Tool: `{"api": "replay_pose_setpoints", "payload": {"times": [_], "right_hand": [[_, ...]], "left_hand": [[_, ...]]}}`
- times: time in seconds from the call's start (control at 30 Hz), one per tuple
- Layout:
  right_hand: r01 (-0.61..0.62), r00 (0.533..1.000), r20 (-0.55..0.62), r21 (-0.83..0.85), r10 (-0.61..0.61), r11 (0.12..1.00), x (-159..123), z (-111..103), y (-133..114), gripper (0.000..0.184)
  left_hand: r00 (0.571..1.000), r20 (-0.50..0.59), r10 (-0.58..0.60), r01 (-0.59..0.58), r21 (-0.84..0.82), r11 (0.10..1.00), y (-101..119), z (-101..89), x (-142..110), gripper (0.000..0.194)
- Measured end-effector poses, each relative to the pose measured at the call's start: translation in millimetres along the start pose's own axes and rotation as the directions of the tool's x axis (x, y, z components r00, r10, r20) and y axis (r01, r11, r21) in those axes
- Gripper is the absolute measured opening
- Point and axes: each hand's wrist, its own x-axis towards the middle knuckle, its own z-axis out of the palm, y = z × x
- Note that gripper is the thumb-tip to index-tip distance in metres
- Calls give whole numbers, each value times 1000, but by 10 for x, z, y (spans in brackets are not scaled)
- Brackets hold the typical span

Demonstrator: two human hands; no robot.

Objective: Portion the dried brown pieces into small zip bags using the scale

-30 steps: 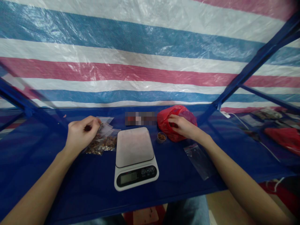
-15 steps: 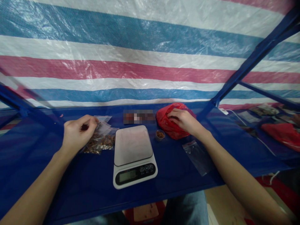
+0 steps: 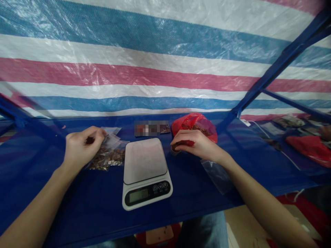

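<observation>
My left hand (image 3: 84,143) is closed at the left, its fingertips pinching the upper edge of a clear zip bag (image 3: 110,142). Beneath and beside it lie zip bags of brown pieces (image 3: 103,158). My right hand (image 3: 195,144) has its fingers curled together at the rim of a small clear cup (image 3: 174,152), which they partly cover. Whatever may be between those fingertips is hidden. Just behind this hand sits an open red plastic bag (image 3: 193,122) with brown pieces inside. Between my hands stands a white kitchen scale (image 3: 146,162) with a bare platform and a lit display.
An unfilled zip bag (image 3: 217,175) lies under my right forearm. Behind the scale is a small flat packet (image 3: 165,128), partly blurred out. Blue frame bars (image 3: 258,88) rise at the sides before a striped sheet (image 3: 155,75). More red plastic (image 3: 309,148) lies far right.
My right hand has come out of the red bag and moved left and nearer to me, over the small cup. My left hand has kept its place on the zip bags.
</observation>
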Motion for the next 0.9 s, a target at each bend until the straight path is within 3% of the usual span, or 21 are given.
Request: {"api": "replay_pose_setpoints", "payload": {"times": [0.13, 0.57, 0.77, 0.9], "right_hand": [[0, 998, 65, -57, 3, 998, -15, 22, 38, 9], [5, 998, 63, -62, -1, 998, -39, 8, 110, 14], [-3, 1000, -8, -87, 2, 996, -29, 27, 99, 22], [8, 994, -106, -125, -21, 992, -13, 33, 75, 9]], "left_hand": [[1000, 6, -14, 14, 5, 1000, 19, -1, 12, 28], [1000, 15, 0, -1, 35, 999, -4, 7, -16, 30], [1000, 20, -23, 22, 51, 998, -5, 7, -5, 32], [999, 16, -35, 35, 49, 998, 1, 16, -3, 31]]}}
